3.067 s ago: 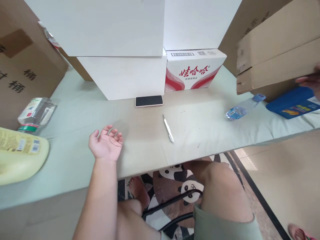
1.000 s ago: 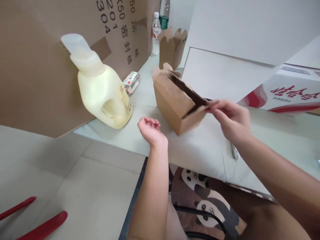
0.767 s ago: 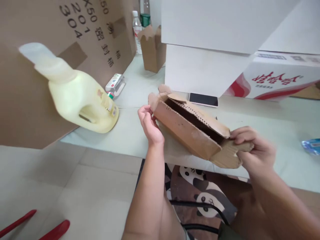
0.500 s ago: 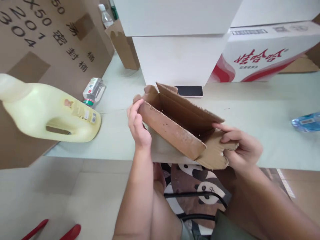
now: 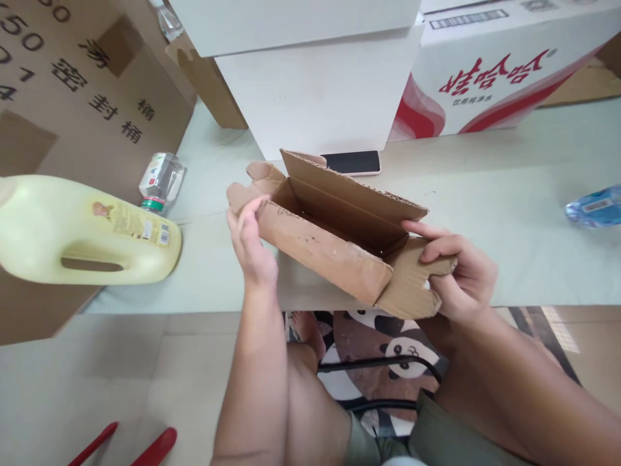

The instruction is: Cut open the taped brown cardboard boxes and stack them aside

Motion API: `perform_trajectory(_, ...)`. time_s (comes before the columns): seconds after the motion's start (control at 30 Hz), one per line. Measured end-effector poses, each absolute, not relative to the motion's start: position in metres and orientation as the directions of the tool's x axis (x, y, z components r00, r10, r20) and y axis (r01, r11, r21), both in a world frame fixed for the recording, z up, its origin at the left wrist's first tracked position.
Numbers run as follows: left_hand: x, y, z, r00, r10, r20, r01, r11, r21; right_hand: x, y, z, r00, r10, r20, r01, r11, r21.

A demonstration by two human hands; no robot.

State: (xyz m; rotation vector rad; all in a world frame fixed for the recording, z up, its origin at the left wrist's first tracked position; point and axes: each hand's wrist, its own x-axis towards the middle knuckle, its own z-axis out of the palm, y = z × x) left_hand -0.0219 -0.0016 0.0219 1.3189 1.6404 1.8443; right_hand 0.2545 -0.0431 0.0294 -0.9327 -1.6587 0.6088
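Cardboard box sat mid-frame at tabletop edge, open. Left hand gripped its left flap, right hand pinched the right flap. Best fold along creases, evenly.

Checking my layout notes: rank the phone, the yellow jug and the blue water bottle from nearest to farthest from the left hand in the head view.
Measured from the left hand:
1. Yellow jug, lying on its side to the left.
2. Phone, beyond the cardboard box, by the white box; close to the jug's distance, hard to separate.
3. Blue water bottle, far right edge.
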Motion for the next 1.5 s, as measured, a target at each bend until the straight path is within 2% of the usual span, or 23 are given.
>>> perform_trajectory(0.2, -0.019, -0.007, 0.031, -0.598, 0.665, 0.447, 0.066, -0.515, 0.854, 0.245, -0.035, 0.018, -0.025, 0.848, 0.53, 0.276, 0.515, -0.811)
perform_trajectory(0.43, -0.014, -0.013, 0.032, -0.598, 0.682, 0.42, 0.051, -0.491, 0.869, 0.239, -0.023, 0.008, -0.019, 0.825, 0.565, 0.344, 0.536, -0.771)
perform_trajectory(0.57, -0.02, -0.011, 0.021, -0.533, 0.694, 0.484, 0.217, -0.441, 0.871, 0.238, -0.025, 0.012, -0.187, 0.863, 0.468, 0.333, 0.504, -0.797)
perform_trajectory(0.67, -0.024, -0.01, 0.018, -0.397, 0.716, 0.575, 0.452, -0.392, 0.801, 0.239, -0.027, 0.015, -0.237, 0.847, 0.475, 0.346, 0.531, -0.773)
perform_trajectory(0.73, -0.024, -0.011, 0.019, -0.323, 0.744, 0.586, 0.563, -0.347, 0.75, 0.24, -0.028, 0.015, -0.252, 0.837, 0.486, 0.331, 0.547, -0.769)
perform_trajectory(0.87, -0.028, -0.011, 0.022, -0.34, 0.772, 0.537, 0.589, -0.271, 0.762, 0.242, -0.028, 0.007, -0.203, 0.85, 0.487, 0.312, 0.527, -0.79)
perform_trajectory(0.97, -0.037, -0.008, 0.02, -0.466, 0.754, 0.464, 0.502, -0.207, 0.84, 0.243, -0.025, -0.004, -0.076, 0.891, 0.448, 0.288, 0.45, -0.846)
perform_trajectory(1.07, -0.048, -0.003, 0.017, -0.597, 0.711, 0.371, 0.36, -0.176, 0.916, 0.243, -0.021, -0.012, -0.03, 0.955, 0.296, 0.309, 0.29, -0.906)
perform_trajectory(1.13, -0.052, -0.001, 0.016, -0.65, 0.69, 0.32, 0.269, -0.185, 0.945, 0.243, -0.02, -0.011, -0.157, 0.975, 0.159, 0.316, 0.202, -0.927)
perform_trajectory(1.2, -0.05, 0.0, 0.017, -0.69, 0.673, 0.267, 0.188, -0.189, 0.964, 0.242, -0.02, -0.007, -0.335, 0.937, 0.103, 0.288, 0.206, -0.935)
perform_trajectory(1.3, -0.039, 0.0, 0.021, -0.738, 0.671, 0.075, -0.005, -0.116, 0.993, 0.241, -0.024, -0.001, -0.443, 0.87, 0.217, 0.187, 0.326, -0.927)
perform_trajectory(1.4, -0.026, 0.0, 0.02, -0.611, 0.759, -0.225, -0.279, 0.06, 0.958, 0.243, -0.03, -0.003, -0.424, 0.857, 0.294, 0.155, 0.388, -0.909)
perform_trajectory(1.5, -0.017, -0.003, 0.013, -0.312, 0.847, -0.431, -0.431, 0.278, 0.858, 0.245, -0.033, -0.008, -0.382, 0.871, 0.31, 0.184, 0.4, -0.898)
